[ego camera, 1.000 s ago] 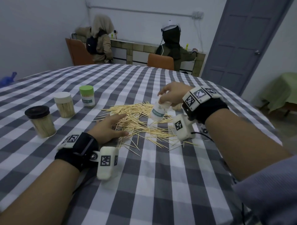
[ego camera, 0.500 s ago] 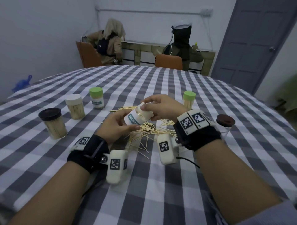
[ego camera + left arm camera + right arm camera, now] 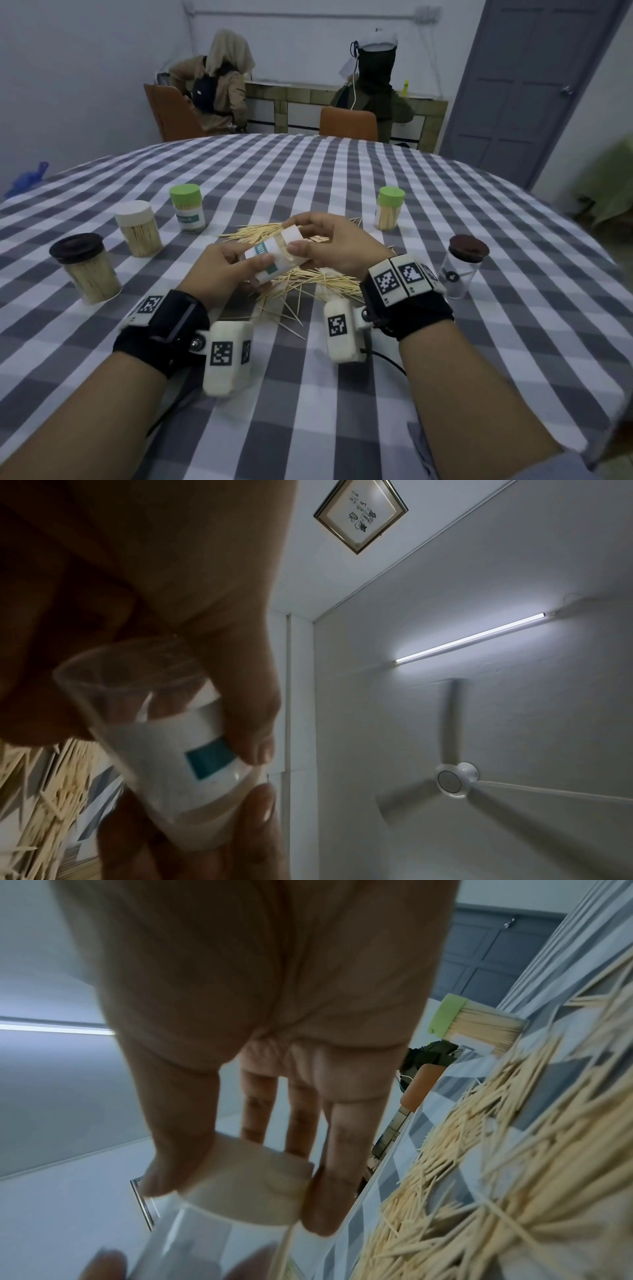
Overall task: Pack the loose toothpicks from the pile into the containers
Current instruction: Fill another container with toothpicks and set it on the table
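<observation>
**Both hands on a tilted toothpick jar above the pile**

A clear plastic jar (image 3: 274, 255), cylindrical, with a white paper label carrying a teal patch and a cream lid (image 3: 260, 1180), is held tilted on its side just above the toothpick pile (image 3: 308, 277). The pile is a loose, criss-crossed heap of thin pale wooden sticks lying on the checked grey-and-white tablecloth (image 3: 342, 394), which covers a round table.

Left of the pile stand three upright jars packed with toothpicks: a dark-lidded jar (image 3: 85, 267) nearest the camera wearer, a white-lidded jar (image 3: 138, 228) behind it, and a green-lidded jar (image 3: 187, 208) with a label farther still. Right of the pile, a second green-lidded jar (image 3: 388, 212) stands full, and a clear jar with a dark brown lid (image 3: 462, 265) looks almost empty. Beyond the pile, past the table's far edge, two hooded people sit at a tiled counter with orange chairs; a grey door is off to the right.

The hands and the held jar cover the middle of the pile in the head view.

The left hand (image 3: 219, 270) grips the jar's base end, thumb (image 3: 246, 723) on the label and fingers curled beneath. The right hand (image 3: 329, 246) pinches the lid end: thumb on one side, a fingertip on the other, the remaining fingers extended and slightly apart behind the lid.
</observation>
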